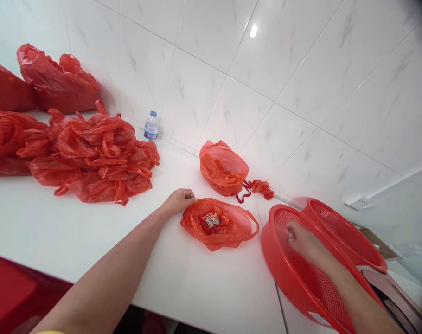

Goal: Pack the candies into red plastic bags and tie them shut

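Note:
My left hand pinches the rim of a thin red plastic bag lying on the white table. The bag's mouth gapes, and inside lies a small red printed packet. To the right, my right hand reaches over the inside of a red perforated plastic basket. Its fingers are curled closed, and whatever they may hold is hidden. A second red plastic bag sits open behind the first, against the wall.
Many knotted red bags are heaped on the left. A small water bottle stands by the tiled wall. Crumpled red plastic lies near a dark red ribbon. Another red basket and a red stool flank the table.

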Tool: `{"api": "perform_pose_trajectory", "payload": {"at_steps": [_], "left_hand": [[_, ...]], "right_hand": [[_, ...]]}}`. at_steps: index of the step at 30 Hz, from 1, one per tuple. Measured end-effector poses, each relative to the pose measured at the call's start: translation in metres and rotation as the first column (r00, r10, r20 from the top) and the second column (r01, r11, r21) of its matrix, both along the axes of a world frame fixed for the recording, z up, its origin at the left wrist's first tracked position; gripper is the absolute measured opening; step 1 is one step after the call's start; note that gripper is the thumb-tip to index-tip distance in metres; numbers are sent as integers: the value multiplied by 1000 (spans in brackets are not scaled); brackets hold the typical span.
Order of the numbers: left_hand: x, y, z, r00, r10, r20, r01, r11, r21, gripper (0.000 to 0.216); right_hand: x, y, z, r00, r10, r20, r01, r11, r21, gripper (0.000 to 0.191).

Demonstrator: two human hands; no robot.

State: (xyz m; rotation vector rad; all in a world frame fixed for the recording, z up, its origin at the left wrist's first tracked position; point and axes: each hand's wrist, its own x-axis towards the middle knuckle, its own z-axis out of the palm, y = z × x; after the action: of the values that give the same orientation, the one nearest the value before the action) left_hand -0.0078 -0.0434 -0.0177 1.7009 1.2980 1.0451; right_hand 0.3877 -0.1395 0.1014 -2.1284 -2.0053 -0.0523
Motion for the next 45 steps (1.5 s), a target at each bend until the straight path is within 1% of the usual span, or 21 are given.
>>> {"api": "perform_pose_trajectory", "payload": {"at_steps": [2,4,6,8,10,12,14,16,17,18,21,23,27,29,32,34,37,40,42,43,45], "left_hand": [[0,0,0,1000,-1,0,1,1000,-2,23],[0,1,0,1000,-2,-1,2,1000,-3,23],[0,0,1,1000,-6,-2,6,1000,-3,24],[0,0,2,1000,-11,-2,11,1000,-1,24],[0,-1,2,1000,-13,-1,13,1000,-1,24],[-1,-1,2,1000,-12,-1,12,1000,-3,23],[-1,-1,3,1000,-10,1,10,1000,-5,23],[-1,-1,3,1000,-10,6,10,1000,-5,22],[-1,-1,2,1000,-11,10,11,1000,-5,22],[-1,0,2,1000,-13,15,13,1000,-5,22],[-1,2,0,1000,-14,27,15,1000,-5,23],[0,3,-2,999,-10,30,10,1000,-7,23],[0,4,-4,1000,-2,29,2,1000,-11,23],[0,4,-4,1000,0,29,1,1000,-10,23],[0,3,-3,1000,11,28,-11,1000,-6,23],[0,2,-3,999,29,29,-29,1000,-4,24],[1,0,-3,997,73,37,-74,997,5,26],[1,-7,-1,991,120,50,-121,993,14,30],[-1,-15,0,990,133,50,-134,991,14,32],[-2,-19,2,990,133,47,-134,991,12,32],[-4,-26,4,992,124,36,-125,992,8,32]], "right_hand": [[-13,7,17,1000,9,-25,-9,1000,5,10],[-37,8,30,998,27,-64,-23,998,66,15],[-68,5,35,987,114,-110,-104,990,93,17],[-100,4,31,966,204,-158,-193,978,85,19],[-126,6,20,946,260,-192,-255,965,51,21],[-144,11,7,927,298,-225,-307,952,-3,28],[-152,15,-5,912,326,-247,-350,935,-57,42],[-153,14,-13,909,330,-254,-362,928,-89,53],[-152,10,-15,913,320,-255,-352,932,-91,53],[-150,5,-17,919,301,-254,-332,939,-90,49],[-139,-20,-24,943,229,-242,-259,961,-100,26],[-129,-40,-30,951,218,-221,-247,962,-117,16],[-101,-66,-43,953,237,-189,-266,952,-151,24],[-87,-68,-45,953,230,-199,-265,949,-170,25],[-71,-62,-45,951,185,-246,-230,959,-168,23],[-69,-56,-48,944,164,-287,-206,971,-123,22],[-81,-50,-57,918,196,-346,-207,978,7,17],[-99,-48,-61,914,260,-311,-219,962,162,20],[-102,-49,-52,938,280,-203,-216,933,288,22],[-98,-50,-45,956,259,-137,-196,913,357,24],[-83,-54,-27,993,118,-20,-94,870,484,29]]}}
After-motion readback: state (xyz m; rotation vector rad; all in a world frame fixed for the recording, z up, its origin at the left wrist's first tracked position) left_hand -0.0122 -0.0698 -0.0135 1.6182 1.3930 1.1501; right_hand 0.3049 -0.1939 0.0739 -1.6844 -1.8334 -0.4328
